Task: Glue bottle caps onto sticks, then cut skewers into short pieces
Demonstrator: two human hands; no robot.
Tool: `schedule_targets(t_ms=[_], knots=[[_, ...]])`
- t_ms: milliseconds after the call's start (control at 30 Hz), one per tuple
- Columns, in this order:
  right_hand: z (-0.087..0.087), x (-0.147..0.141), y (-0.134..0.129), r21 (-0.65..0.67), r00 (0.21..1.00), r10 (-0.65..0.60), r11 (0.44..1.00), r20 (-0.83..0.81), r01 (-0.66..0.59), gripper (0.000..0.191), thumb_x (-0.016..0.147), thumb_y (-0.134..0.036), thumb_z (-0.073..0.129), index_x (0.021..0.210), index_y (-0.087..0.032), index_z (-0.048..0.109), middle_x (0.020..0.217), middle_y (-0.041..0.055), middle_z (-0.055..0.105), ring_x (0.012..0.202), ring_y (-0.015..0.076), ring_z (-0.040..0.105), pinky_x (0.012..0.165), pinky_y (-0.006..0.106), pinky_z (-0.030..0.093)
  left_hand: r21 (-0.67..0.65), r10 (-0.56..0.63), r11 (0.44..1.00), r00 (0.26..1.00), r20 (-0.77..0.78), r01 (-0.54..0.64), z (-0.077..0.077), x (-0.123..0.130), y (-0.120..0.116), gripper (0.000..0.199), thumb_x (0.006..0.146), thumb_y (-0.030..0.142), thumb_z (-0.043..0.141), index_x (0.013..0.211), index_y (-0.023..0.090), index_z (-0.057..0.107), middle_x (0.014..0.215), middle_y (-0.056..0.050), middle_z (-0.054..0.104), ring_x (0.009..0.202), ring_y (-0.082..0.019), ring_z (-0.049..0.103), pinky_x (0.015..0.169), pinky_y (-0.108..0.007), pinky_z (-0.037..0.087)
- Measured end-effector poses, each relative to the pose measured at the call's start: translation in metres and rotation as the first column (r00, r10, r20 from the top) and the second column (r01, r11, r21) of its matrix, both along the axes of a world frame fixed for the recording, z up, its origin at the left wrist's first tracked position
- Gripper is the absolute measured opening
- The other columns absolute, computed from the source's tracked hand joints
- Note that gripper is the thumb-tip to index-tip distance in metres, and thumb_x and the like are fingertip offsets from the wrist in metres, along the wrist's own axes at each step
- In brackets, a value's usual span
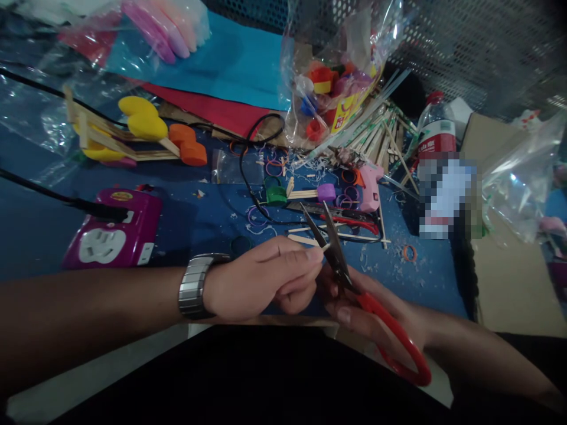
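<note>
My left hand [270, 274], with a metal-banded watch [195, 286] at the wrist, pinches a thin wooden stick [325, 248]. Only the stick's short tip shows past the fingertips; the rest is hidden in the hand. My right hand [372, 307] is closed around red-handled scissors [392, 336]. Their blades point up and away, spread apart, with the stick's tip at or beside them; I cannot tell whether they touch it. Just beyond lie a small piece made of sticks with green [276, 193] and purple [326, 192] caps, a utility knife [349, 215] and several loose sticks.
A pink glue gun [370, 186] lies behind the scissors. A purple power socket [113, 230] with black cables stands at left, near a stick model with yellow hearts [146, 118]. At the back are a bag of coloured caps [330, 88] and a bottle [437, 127]; cardboard [514, 265] is right.
</note>
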State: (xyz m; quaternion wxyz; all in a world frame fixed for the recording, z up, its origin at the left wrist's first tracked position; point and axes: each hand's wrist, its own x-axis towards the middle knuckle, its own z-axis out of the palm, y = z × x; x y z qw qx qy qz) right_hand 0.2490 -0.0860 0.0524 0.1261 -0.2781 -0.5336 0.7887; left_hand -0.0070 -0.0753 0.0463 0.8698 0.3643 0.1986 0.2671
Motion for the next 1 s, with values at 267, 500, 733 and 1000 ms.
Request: schedule_targets(t_ms=[267,500,733,1000], knots=[[-0.012,-0.002,-0.001,-0.015,0.997,-0.078,0.997,-0.015,0.078,0.017,0.109,-0.024,0.075,0.111,-0.021,0.059,0.092,-0.0033,0.049,0.075,0.0092,0.043,0.061,0.020,0.039,0.123,-0.017,0.992,0.999,-0.046,0.023,-0.001,-0.003,-0.003,0.067,0.119,0.057,0.044,0.062,0.022,0.038,0.056,0.004,0.042,0.052,-0.008,0.033,0.053,-0.028,0.029],[-0.014,0.001,0.000,-0.201,0.981,-0.085,0.978,-0.172,0.049,0.038,0.105,-0.034,0.080,0.134,-0.023,0.059,0.102,-0.0002,0.051,0.079,0.0105,0.044,0.063,0.022,0.036,0.306,0.221,0.940,0.951,-0.215,-0.149,-0.003,-0.001,0.001,0.063,0.116,0.057,0.054,0.066,0.018,0.051,0.061,0.004,0.049,0.057,-0.007,0.042,0.055,-0.023,0.036],[-0.018,0.002,-0.003,-0.166,0.980,-0.067,0.985,-0.187,0.035,0.059,0.093,-0.045,0.087,0.144,-0.028,0.062,0.100,0.0002,0.050,0.075,0.0118,0.038,0.060,0.024,0.033,0.378,0.308,0.900,0.930,-0.202,-0.216,-0.002,0.000,0.003,0.050,0.114,0.039,0.059,0.070,0.016,0.057,0.063,0.006,0.048,0.058,-0.005,0.041,0.053,-0.017,0.034],[-0.027,0.001,-0.003,-0.114,0.952,-0.013,0.993,-0.305,-0.023,0.079,0.083,-0.036,0.093,0.152,-0.031,0.057,0.107,0.0016,0.052,0.082,0.0137,0.044,0.063,0.022,0.038,0.376,0.315,0.903,0.916,-0.249,-0.208,-0.003,-0.001,0.005,0.048,0.108,0.038,0.068,0.068,0.014,0.059,0.076,-0.002,0.070,0.073,-0.008,0.059,0.067,-0.017,0.047]])
